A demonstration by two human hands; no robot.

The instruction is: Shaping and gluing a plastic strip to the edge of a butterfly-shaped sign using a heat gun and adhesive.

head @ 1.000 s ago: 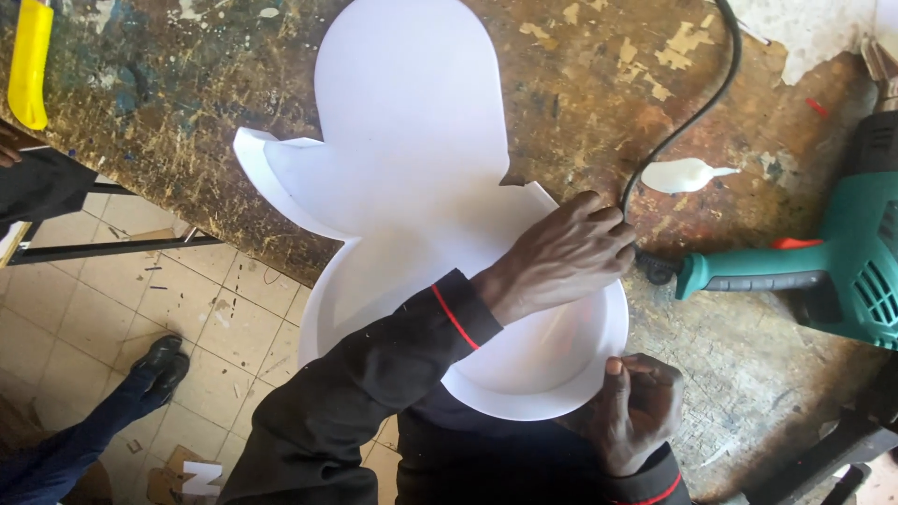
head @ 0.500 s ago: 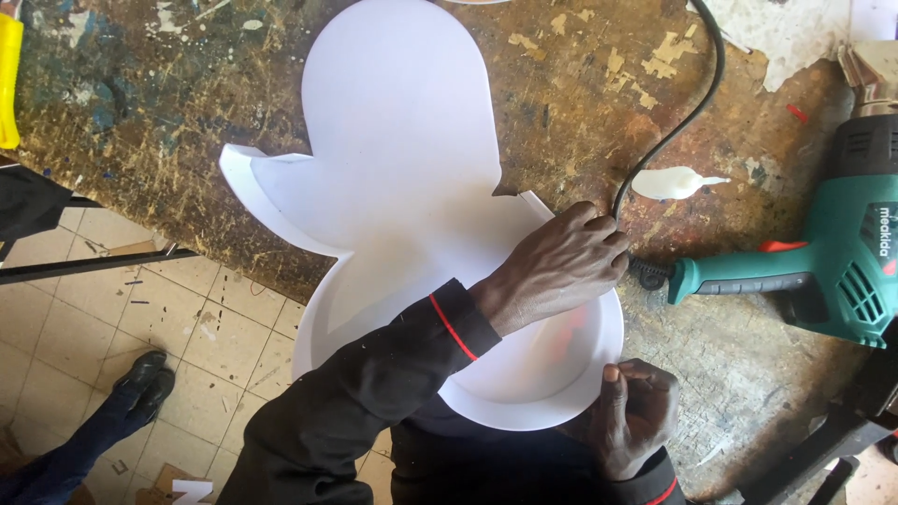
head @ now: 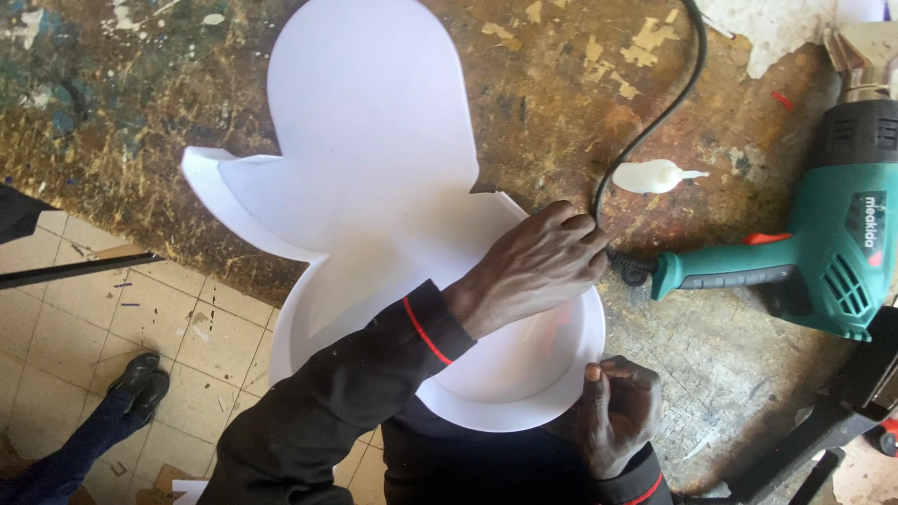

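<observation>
Fingers of left hand spread flat on white cut-out at workbench near edge, right hand pinching its rim strip; prob. mid-bonding, next needs steady pressure along rim.

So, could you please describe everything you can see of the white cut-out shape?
The white cut-out shape is a flat, smooth sheet, plastic or foam board by its look, with a rounded top, side wings and a round bottom edged by a raised rim. It lies on the worn workbench, overhanging its edge. The left hand presses it; the right hand pinches the rim.
</observation>
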